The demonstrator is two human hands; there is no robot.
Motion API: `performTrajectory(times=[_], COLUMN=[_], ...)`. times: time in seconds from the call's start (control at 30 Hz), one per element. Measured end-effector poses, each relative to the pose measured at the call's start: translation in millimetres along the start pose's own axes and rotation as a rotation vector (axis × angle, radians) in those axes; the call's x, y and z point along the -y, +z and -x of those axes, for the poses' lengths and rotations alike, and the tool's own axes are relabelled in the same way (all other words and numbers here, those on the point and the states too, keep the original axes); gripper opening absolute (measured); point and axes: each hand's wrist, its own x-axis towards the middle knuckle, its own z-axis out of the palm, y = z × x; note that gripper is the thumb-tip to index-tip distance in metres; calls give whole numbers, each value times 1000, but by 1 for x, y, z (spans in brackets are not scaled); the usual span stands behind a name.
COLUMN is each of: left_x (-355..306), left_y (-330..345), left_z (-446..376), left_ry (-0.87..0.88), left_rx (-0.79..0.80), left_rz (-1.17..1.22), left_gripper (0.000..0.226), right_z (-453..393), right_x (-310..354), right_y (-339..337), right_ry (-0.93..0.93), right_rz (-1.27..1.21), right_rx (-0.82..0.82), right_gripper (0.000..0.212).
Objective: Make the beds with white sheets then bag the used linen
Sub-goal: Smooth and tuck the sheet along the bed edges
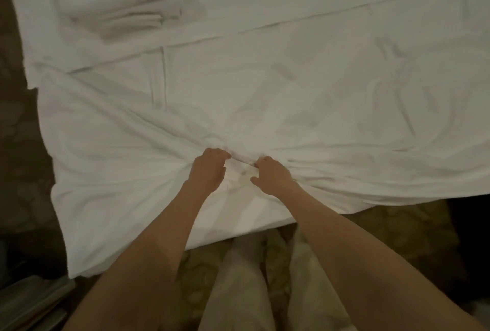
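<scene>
A white sheet (305,97) lies spread over the bed, wrinkled, with its near edge hanging off the mattress. My left hand (209,170) and my right hand (271,174) sit close together at the middle of the near edge. Each one grips a bunch of the sheet with curled fingers, and creases fan out from that spot to both sides. A stack of folded white linen (127,9) rests on the bed at the far left.
Patterned carpet (397,227) runs along the near side of the bed, and my legs (244,285) stand on it against the mattress. Dark floor and some flat objects (31,301) lie at the lower left, off the bed's corner.
</scene>
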Motion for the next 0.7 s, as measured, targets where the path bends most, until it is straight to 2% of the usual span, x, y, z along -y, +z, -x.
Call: performTrajectory(times=[0.1,0.2,0.33,0.43,0.57,0.7], left_x=[11,12,13,11,10,-3], left_y=[19,18,-9,-32,-55,-77], left_z=[-14,-22,-40,-58,-82,-117], left_ry=[35,27,-47,-41,-37,-34], left_rx=[-82,-151,-47,-18,-3,-116], left_rz=[-19,-44,-106,31,242,340], left_gripper=[40,28,28,27,16,10], right_z=[-20,-27,-43,-59,-81,-107], right_x=[-11,-21,-35,-46,-66,-79], right_y=[8,-1,-30,-60,-101,-143], right_ry=[-74,-123,-159,-173,-110,-72], right_rz=[-35,-210,-312,-328,-414,-422], right_rx=[-80,-46,95,139,79,-12], right_gripper=[25,21,19,17,9,10])
